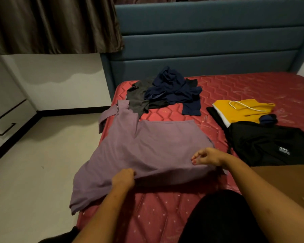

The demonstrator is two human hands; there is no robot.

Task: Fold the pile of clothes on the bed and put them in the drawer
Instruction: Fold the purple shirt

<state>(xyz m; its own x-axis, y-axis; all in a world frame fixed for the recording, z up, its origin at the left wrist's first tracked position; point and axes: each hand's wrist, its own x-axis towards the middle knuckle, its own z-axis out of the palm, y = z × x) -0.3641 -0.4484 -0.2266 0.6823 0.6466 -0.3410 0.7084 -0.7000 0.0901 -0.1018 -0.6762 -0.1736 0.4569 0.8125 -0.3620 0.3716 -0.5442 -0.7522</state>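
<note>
A purple shirt lies spread across the near left part of the red bed, in the centre of the frame. Its far sleeve hangs over the left edge of the mattress, and a near corner droops off the same side toward the floor. The left hand, low and left of centre, has its fingers clenched on the near edge of the shirt, bunching the cloth. The right hand, right of centre, pinches the same edge near the shirt's right corner with curled fingers. Beyond the shirt, toward the blue headboard, sits an unfolded pile of clothes in navy and grey, with the grey piece touching the shirt's far end. At the right of the frame a folded yellow garment with a white cord lies just behind a black garment. A white drawer with a dark handle stands closed at the far left, under a brown curtain.
</note>
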